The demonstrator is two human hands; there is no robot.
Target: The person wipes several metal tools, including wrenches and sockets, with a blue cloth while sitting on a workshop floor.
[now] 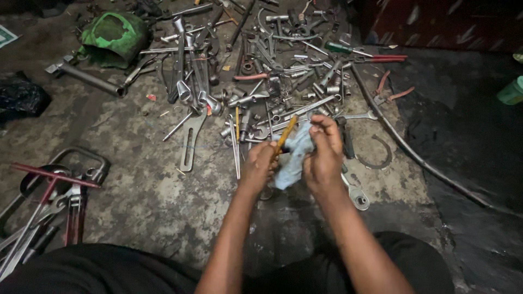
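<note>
My left hand (259,163) is closed around a slim orange-yellow tool (285,134) that slants up and to the right out of the fist. My right hand (322,152) grips a crumpled light blue cloth (294,158) and presses it against the tool's shaft. Both hands hover just above a stained concrete floor, at the near edge of a big heap of wrenches and sockets (267,76). The tool's lower end is hidden inside my left fist.
A green cloth-like lump (114,35) lies far left. A long metal bar (87,79) rests beside it. Red-handled tools and a metal frame (54,185) sit at the left. A thin bent rod (414,152) runs down the right. Red-handled pliers (389,57) lie far right.
</note>
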